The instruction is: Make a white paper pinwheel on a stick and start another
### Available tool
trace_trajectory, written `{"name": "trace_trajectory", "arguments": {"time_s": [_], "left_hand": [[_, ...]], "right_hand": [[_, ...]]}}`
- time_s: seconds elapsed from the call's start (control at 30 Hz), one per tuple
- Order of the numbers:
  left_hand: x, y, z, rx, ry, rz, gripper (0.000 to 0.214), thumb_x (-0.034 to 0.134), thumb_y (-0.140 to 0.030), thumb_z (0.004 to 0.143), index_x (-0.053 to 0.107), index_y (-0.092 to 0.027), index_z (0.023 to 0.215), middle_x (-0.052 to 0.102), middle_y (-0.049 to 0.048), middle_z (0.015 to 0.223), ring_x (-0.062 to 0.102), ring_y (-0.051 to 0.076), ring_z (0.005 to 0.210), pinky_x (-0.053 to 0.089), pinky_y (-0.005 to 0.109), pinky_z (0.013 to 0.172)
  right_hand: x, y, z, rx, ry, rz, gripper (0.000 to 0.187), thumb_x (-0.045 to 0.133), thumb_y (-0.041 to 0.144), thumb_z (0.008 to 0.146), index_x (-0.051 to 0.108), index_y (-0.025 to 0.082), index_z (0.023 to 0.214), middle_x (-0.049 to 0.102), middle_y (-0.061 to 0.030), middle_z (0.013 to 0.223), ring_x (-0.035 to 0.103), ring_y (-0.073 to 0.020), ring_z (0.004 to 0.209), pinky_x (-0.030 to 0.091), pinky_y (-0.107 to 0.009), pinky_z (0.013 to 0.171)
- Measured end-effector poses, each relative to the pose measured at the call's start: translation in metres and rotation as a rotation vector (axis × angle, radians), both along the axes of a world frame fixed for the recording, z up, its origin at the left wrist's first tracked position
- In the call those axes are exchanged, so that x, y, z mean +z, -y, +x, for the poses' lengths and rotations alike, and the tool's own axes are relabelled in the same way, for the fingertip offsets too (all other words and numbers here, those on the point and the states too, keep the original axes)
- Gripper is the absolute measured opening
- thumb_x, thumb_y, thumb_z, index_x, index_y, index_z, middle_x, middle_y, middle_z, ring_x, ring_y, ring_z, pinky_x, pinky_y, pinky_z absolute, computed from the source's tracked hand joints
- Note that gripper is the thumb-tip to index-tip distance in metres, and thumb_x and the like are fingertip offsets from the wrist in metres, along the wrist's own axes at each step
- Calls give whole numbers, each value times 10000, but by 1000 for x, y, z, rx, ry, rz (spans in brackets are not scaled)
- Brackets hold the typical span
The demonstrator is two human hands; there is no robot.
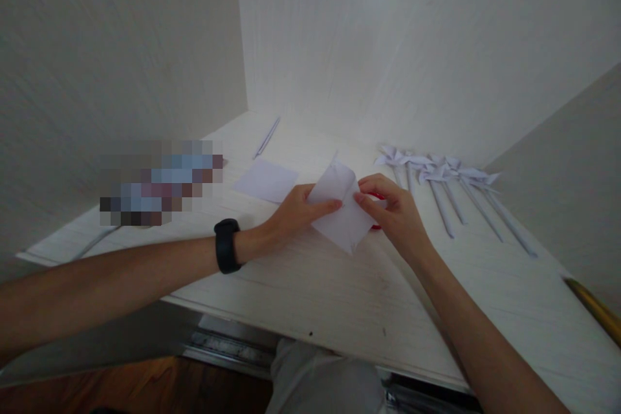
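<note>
White paper sheet, creased, corner raised | left hand grip pinches it | right hand likewise

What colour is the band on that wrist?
Black. The wristband on the left wrist shows best in the head view.

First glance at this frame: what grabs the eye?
The left hand and right hand pinch a folded white paper sheet at the middle of the white wooden table. To the right lies a row of white paper pinwheels on rolled paper sticks; a flat white paper square lies left of the hands.
</note>
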State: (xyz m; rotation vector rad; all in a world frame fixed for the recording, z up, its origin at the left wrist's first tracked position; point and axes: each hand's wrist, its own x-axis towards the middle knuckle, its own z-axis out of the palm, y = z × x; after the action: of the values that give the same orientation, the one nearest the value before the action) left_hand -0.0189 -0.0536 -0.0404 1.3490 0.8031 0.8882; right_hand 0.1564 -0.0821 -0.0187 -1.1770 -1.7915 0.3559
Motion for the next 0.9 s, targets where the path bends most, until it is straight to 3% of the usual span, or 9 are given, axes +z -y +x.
{"name": "trace_trajectory", "arguments": {"time_s": [0.9], "left_hand": [[-1, -2, -2, 16, -78, 90, 377, 687, -416, 673, 665, -108, 889, 699, 78, 863, 631, 162, 698, 486, 227, 564]], "right_hand": [[4, 2, -2, -26, -50, -71, 102, 585, 252, 766, 596, 189, 687, 579, -24, 783, 556, -136, 735, 459, -245, 549]]}}
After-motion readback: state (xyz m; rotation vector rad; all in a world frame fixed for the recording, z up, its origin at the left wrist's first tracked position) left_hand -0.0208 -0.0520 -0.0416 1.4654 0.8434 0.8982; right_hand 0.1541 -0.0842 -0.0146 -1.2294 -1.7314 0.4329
